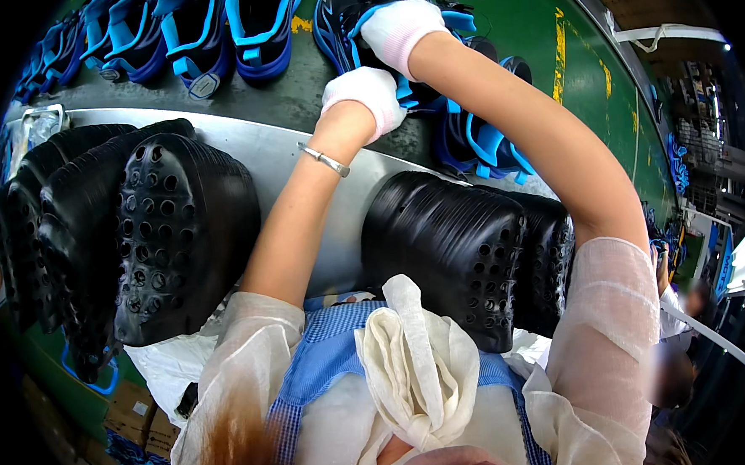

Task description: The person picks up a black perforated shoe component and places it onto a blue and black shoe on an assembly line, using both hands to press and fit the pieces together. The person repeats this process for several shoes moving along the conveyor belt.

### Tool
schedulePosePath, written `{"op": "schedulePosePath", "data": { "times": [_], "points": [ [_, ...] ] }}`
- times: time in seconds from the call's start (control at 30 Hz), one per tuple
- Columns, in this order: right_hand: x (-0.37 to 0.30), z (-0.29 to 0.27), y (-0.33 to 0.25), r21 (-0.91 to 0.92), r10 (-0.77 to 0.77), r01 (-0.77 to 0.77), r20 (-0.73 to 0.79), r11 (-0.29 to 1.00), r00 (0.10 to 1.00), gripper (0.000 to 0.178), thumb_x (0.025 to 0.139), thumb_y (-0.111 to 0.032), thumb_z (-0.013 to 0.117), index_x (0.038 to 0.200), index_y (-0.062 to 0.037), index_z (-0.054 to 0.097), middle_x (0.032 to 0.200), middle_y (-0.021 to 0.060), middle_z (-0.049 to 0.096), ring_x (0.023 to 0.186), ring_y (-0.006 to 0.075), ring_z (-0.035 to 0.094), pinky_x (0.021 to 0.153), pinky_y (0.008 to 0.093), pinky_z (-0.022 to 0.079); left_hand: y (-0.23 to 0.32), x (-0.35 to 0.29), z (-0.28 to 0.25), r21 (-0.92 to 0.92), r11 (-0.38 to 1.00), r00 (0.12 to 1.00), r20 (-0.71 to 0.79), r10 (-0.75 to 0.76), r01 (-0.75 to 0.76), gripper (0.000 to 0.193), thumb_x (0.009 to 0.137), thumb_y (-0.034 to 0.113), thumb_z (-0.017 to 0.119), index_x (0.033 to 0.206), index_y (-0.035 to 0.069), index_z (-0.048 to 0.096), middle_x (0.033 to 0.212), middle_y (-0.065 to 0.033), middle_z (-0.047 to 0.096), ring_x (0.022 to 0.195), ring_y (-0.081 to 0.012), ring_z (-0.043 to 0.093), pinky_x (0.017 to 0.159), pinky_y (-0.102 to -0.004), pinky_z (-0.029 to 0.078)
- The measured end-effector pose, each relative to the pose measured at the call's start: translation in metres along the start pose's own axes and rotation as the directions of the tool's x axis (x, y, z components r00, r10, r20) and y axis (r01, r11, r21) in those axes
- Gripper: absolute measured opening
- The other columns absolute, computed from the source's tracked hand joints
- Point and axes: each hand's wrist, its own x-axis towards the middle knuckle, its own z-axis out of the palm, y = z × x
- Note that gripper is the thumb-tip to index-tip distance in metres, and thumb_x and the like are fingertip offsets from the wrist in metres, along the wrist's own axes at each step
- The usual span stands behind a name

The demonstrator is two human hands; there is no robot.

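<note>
Both my hands wear white knit gloves and are together at a black-and-blue sports shoe (334,32) beyond the metal ledge. My right hand (401,31) reaches over the shoe's upper, its fingers curled down onto it and mostly hidden behind the glove's back. Closer to me, my left hand (362,98) is closed at the heel end, where bright blue lining shows beside the glove. More black-and-blue shoes (481,138) stand just right of my hands, partly covered by my right forearm.
A row of blue shoes (265,28) lines the green conveyor belt (538,22) at the far left. On the metal ledge (304,211) rest stacks of nested black plastic pieces with round holes, one left (179,234) and one right (441,246). Cardboard boxes (133,411) sit lower left.
</note>
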Motion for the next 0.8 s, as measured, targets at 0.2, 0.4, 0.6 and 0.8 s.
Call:
{"op": "schedulePosePath", "data": {
  "times": [0.2, 0.4, 0.6, 0.8],
  "points": [
    [0.004, -0.001, 0.003, 0.097, 0.06, -0.056, -0.03, 0.994, 0.998, 0.027, 0.073, -0.006, 0.069, 0.099, -0.0114, 0.072, 0.103, 0.0101, 0.069, 0.094, 0.0267, 0.067, 0.079, 0.0388, 0.053, 0.006, 0.002, -0.005, 0.059, 0.998, 0.999, 0.02, -0.027, 0.025, 0.033, 0.078, 0.035, 0.059, 0.093, 0.008, 0.07, 0.097, -0.0154, 0.067, 0.091, -0.0333, 0.063, 0.081, -0.0396, 0.051],
    [-0.054, -0.009, 0.031, 0.318, -0.097, 0.144, -0.158, 0.937, 0.983, 0.031, 0.088, -0.032, 0.048, 0.102, -0.0098, 0.067, 0.088, 0.0119, 0.067, 0.082, 0.0327, 0.063, 0.076, 0.0397, 0.051, 0.005, -0.002, 0.0, 0.091, 0.996, 1.0, -0.023, -0.012, 0.014, 0.04, 0.08, 0.039, 0.059, 0.103, 0.008, 0.068, 0.106, -0.0151, 0.066, 0.099, -0.0315, 0.063, 0.086, -0.04, 0.05],
    [-0.201, -0.01, 0.065, 0.522, 0.149, 0.099, -0.412, 0.847, 0.899, 0.028, 0.088, -0.031, 0.053, 0.096, -0.007, 0.064, 0.088, 0.0138, 0.065, 0.081, 0.0328, 0.061, 0.073, 0.0381, 0.049, -0.007, -0.013, -0.009, 0.108, 0.994, 1.0, -0.008, -0.004, 0.005, 0.043, 0.081, 0.044, 0.059, 0.102, 0.007, 0.068, 0.105, -0.0165, 0.066, 0.099, -0.0329, 0.062, 0.085, -0.0392, 0.05],
    [-0.375, 0.045, 0.076, 0.677, 0.723, -0.423, -0.236, 0.602, 0.65, 0.016, 0.085, -0.016, 0.06, 0.096, -0.0041, 0.064, 0.09, 0.0129, 0.065, 0.082, 0.0265, 0.063, 0.075, 0.0313, 0.049, -0.021, -0.008, -0.044, 0.049, 0.999, 0.998, -0.054, -0.011, 0.014, 0.043, 0.077, 0.039, 0.064, 0.106, 0.007, 0.066, 0.106, -0.0166, 0.065, 0.096, -0.0337, 0.062, 0.084, -0.0392, 0.049]
  ]
}}
